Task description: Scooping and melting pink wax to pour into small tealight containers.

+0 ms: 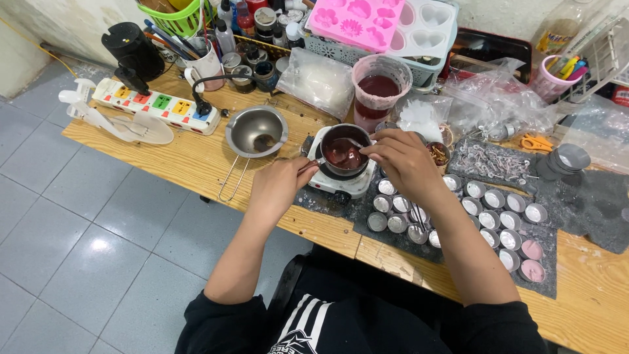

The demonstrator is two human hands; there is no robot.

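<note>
Dark red liquid fills the small round metal pot (343,152) that sits on the white electric hotplate (341,180) near the middle of your wooden worktop (177,160). Your left hand (278,185) is closed around the pot's handle at its near-left side, while your right hand (401,159) hovers at the pot's right rim, fingers pinched on a thin stirrer (357,141) that dips into the liquid. Just right of the hotplate, rows of small silver foil cups (488,219) stand on a dark grey mat (590,210); two at the near right end hold pale pink fill. Left of the hotplate rests an empty steel pouring pot (255,131) with a wire handle. Behind it stands a clear plastic cup of dark red liquid (380,88), and farther left lies a white power strip (157,105).
</note>
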